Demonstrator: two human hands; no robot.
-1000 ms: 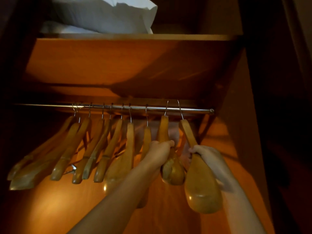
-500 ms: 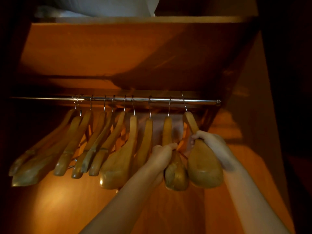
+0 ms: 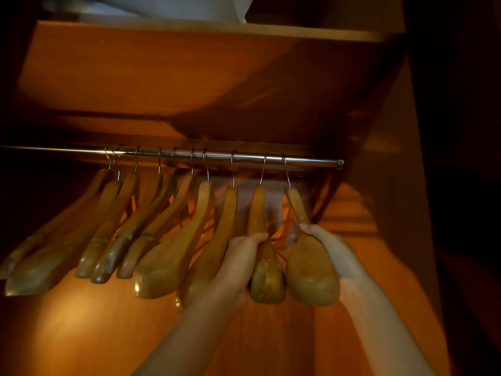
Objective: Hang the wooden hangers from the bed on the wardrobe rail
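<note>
Several wooden hangers (image 3: 168, 240) hang by metal hooks from the chrome wardrobe rail (image 3: 311, 160). My left hand (image 3: 238, 256) grips the second hanger from the right (image 3: 267, 278) around its lower arm. At the rail's right end my right hand (image 3: 325, 242) holds the last hanger (image 3: 311, 272), fingers wrapped behind its broad shoulder. Both of these hangers have their hooks on the rail.
A wooden shelf (image 3: 189, 31) sits above the rail with white bedding (image 3: 176, 9) on it. The wardrobe's side panel (image 3: 393, 185) stands close to the right of the last hanger. The rail's left stretch (image 3: 54, 150) carries no hangers.
The two right-hand hangers have swung closer together and hang more upright. My hands stay on them, and the view has tilted slightly.
</note>
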